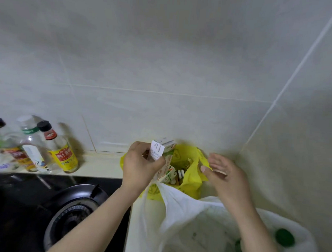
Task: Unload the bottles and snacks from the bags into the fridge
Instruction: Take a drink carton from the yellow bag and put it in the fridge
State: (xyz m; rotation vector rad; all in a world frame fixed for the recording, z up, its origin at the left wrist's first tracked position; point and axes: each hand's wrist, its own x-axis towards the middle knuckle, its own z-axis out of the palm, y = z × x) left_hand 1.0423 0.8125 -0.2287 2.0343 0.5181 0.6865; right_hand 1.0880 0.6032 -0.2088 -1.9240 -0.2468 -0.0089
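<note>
Our left hand (140, 163) grips a small carton (167, 150) just above the open yellow bag (189, 176) — more cartons (171, 173) show inside. Our right hand (224, 174) hovers beside its rim, fingers spread; the white bag (185, 222) sits nearer us on the surface (102, 167).

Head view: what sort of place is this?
Probably a home kitchen: a gas burner, condiment bottles against the tiled wall, and grocery bags on the counter.
</note>
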